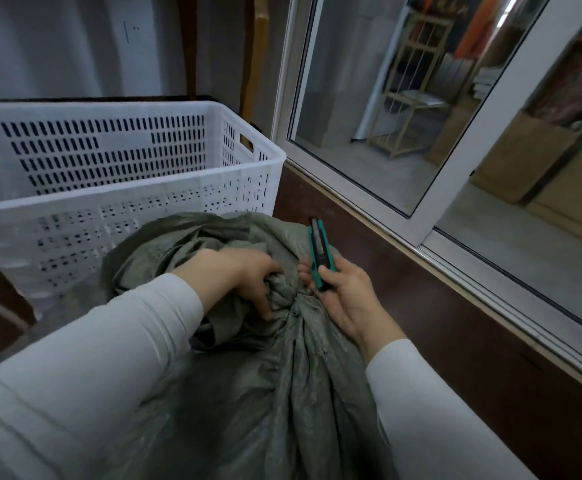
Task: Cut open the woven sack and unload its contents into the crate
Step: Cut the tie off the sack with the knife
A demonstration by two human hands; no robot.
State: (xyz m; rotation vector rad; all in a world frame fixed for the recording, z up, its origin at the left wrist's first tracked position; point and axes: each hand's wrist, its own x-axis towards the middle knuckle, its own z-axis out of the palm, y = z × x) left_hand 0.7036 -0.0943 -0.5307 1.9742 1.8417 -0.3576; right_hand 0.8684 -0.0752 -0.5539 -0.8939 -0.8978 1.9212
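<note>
A grey-green woven sack (275, 382) stands in front of me, its top gathered into a tight neck. My left hand (241, 275) grips the bunched fabric just left of that neck. Just right of the neck, my right hand (345, 299) holds a teal and black utility knife (320, 254), tip pointing up and away from me. Whether the blade is out I cannot tell. The white slotted plastic crate (116, 202) stands just behind the sack to the left, and the part of its inside that I can see holds nothing.
A white-framed sliding glass door (417, 220) runs along the right side, with shelving and boxes behind the glass. Dark brown floor (438, 323) lies between the sack and the door track. A grey wall stands behind the crate.
</note>
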